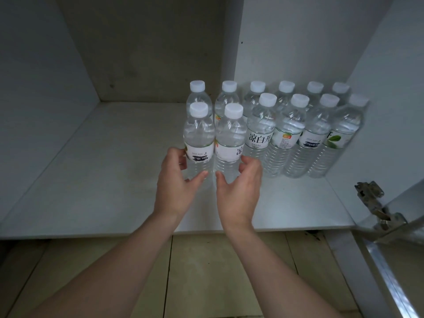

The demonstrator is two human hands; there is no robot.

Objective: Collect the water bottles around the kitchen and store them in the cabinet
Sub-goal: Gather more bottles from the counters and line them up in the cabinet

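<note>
Several clear water bottles with white caps stand in two rows on the white cabinet shelf, filling its right half up to the right wall. My left hand cups the lower part of the front left bottle; its fingers touch the bottle's left side and the thumb lies across the front. In the same way my right hand curls around the base of the neighbouring bottle, thumb in front and fingers on its right side. Both bottles stand upright on the shelf, touching each other and the row.
The cabinet's left wall and back wall enclose bare shelf to the left of the bottles. A metal hinge and the open door sit at the lower right. Tiled floor lies below the shelf edge.
</note>
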